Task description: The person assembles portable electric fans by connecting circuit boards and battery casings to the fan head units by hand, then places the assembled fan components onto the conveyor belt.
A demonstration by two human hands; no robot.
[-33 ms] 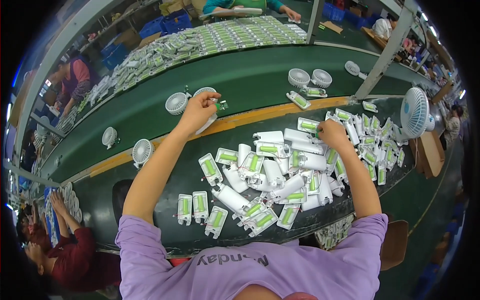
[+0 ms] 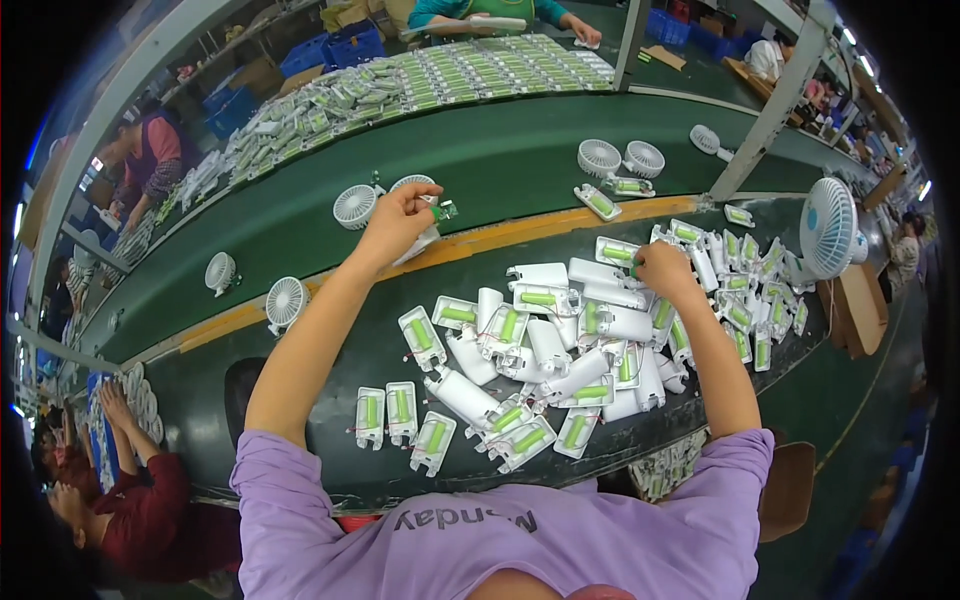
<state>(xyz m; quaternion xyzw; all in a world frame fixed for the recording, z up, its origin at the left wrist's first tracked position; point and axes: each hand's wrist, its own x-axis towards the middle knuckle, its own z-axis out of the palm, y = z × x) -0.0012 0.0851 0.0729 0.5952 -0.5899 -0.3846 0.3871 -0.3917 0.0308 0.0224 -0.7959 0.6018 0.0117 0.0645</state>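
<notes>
My left hand [image 2: 397,225] is over the yellow-edged belt, its fingers pinched on a small green circuit board [image 2: 446,210] with metal parts. Under and behind that hand lies a white handheld fan [image 2: 412,184], its handle [image 2: 420,244] partly covered by the hand. My right hand [image 2: 666,266] is closed at the far side of the pile, beside a white handle shell [image 2: 615,251] with a green battery inside. A tiny green piece shows at its fingertips, but I cannot make out what it is. White shells [image 2: 572,375], many with green batteries, lie heaped between my forearms.
Several white fans lie on the green belt [image 2: 480,155], including one fan [image 2: 354,206] left of my left hand. A larger fan [image 2: 829,227] stands at the right beside a metal post [image 2: 775,105]. Across the belt, a person's hand [image 2: 580,30] is near rows of battery shells [image 2: 500,70].
</notes>
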